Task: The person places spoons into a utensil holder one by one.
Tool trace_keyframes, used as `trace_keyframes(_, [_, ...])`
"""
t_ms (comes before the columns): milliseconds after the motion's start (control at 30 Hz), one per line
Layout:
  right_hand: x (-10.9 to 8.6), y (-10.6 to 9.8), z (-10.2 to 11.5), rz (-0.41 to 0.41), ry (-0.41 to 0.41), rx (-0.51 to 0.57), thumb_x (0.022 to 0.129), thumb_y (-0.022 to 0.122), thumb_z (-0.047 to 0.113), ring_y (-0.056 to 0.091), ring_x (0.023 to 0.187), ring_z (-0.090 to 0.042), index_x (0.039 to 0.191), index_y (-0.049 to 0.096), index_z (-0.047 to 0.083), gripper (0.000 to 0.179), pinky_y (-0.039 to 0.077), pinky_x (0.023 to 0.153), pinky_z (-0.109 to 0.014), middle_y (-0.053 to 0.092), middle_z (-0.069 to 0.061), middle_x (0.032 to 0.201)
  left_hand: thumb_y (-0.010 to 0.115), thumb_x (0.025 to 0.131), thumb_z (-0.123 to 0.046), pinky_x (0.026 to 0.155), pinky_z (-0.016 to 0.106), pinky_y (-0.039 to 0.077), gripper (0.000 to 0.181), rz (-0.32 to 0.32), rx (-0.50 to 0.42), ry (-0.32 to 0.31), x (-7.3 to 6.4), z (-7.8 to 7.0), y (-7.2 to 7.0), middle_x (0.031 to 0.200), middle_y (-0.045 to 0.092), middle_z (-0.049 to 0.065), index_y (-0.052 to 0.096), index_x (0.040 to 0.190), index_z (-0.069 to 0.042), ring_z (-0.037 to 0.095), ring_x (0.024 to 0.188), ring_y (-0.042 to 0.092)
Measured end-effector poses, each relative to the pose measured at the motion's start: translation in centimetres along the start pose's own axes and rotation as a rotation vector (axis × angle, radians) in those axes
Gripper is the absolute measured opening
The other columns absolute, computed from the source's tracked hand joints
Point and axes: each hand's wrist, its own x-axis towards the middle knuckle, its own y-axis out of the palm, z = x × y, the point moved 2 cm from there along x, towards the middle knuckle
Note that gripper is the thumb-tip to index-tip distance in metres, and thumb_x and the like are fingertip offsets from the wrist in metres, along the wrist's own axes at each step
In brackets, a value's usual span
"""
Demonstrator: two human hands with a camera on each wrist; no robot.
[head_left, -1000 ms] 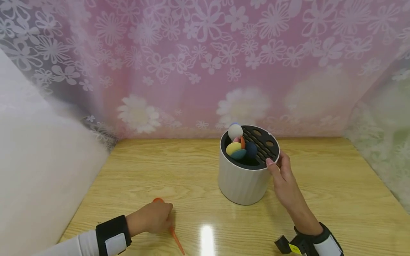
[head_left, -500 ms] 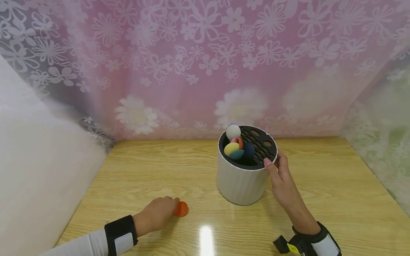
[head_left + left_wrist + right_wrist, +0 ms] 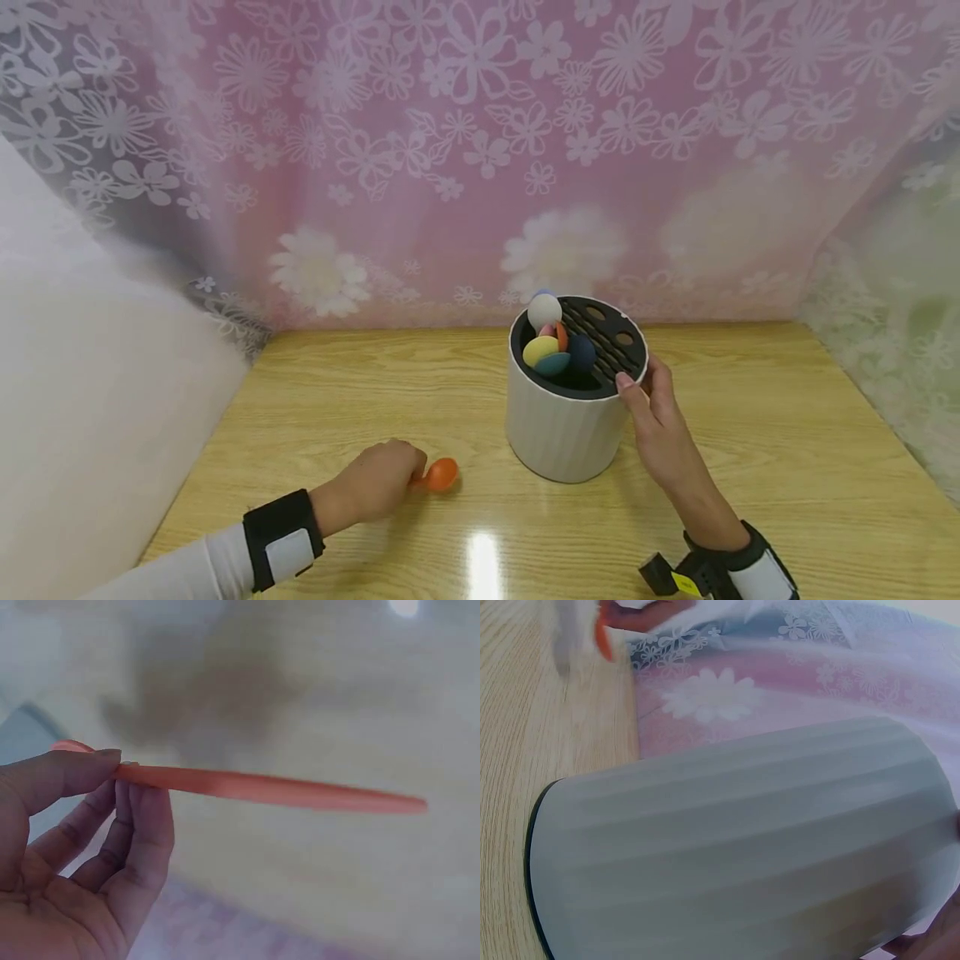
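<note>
My left hand (image 3: 381, 482) pinches an orange spoon (image 3: 442, 474) near its bowl end, just above the table. In the left wrist view, thumb and fingertips meet on the spoon's handle (image 3: 270, 791), whose long tapering end points away to the right. To the right stands a white ribbed utensil holder (image 3: 564, 437) with a black slotted top. My right hand (image 3: 663, 425) grips its right side, thumb on the rim and fingers round the wall. Several colored rounded heads, including a yellow one (image 3: 542, 350) and a white one (image 3: 544, 312), stick out of the holder's open compartment.
The wood-grain table (image 3: 360, 392) runs back to a pink flowered curtain (image 3: 420, 167). A pale white surface (image 3: 97, 358) borders the left side. The black top has slots and two round holes (image 3: 625, 338). Light reflects off the table's front.
My left hand has moved slightly right and up, turning the spoon so its bowl now points right toward the holder. My right hand keeps its grip on the holder.
</note>
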Motion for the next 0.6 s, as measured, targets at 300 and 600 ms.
trace_keyframes(300, [-0.1,0.1,0.2,-0.011,0.002,0.004,0.097,0.034,0.029,0.021,0.126,-0.029,0.140,0.009,0.003,0.056,0.022,0.101,-0.063,0.020,-0.020,0.142,0.058,0.079,-0.002,0.054,0.027,0.050,0.011,-0.257,0.068,0.119,4.1,-3.8,-10.8,0.079,0.062,0.006,0.063,0.088,-0.006,0.011,0.064,0.052])
trace_keyframes(600, [-0.1,0.1,0.1,-0.009,0.017,0.004,0.097,0.034,0.031,0.021,0.126,-0.029,0.140,0.008,0.003,0.057,0.022,0.101,-0.062,0.021,-0.021,0.141,0.060,0.081,-0.008,0.072,0.031,0.051,0.010,-0.256,-0.356,0.215,7.8,-8.5,-18.6,0.086,0.064,0.008,0.062,0.091,-0.005,0.011,0.076,0.056])
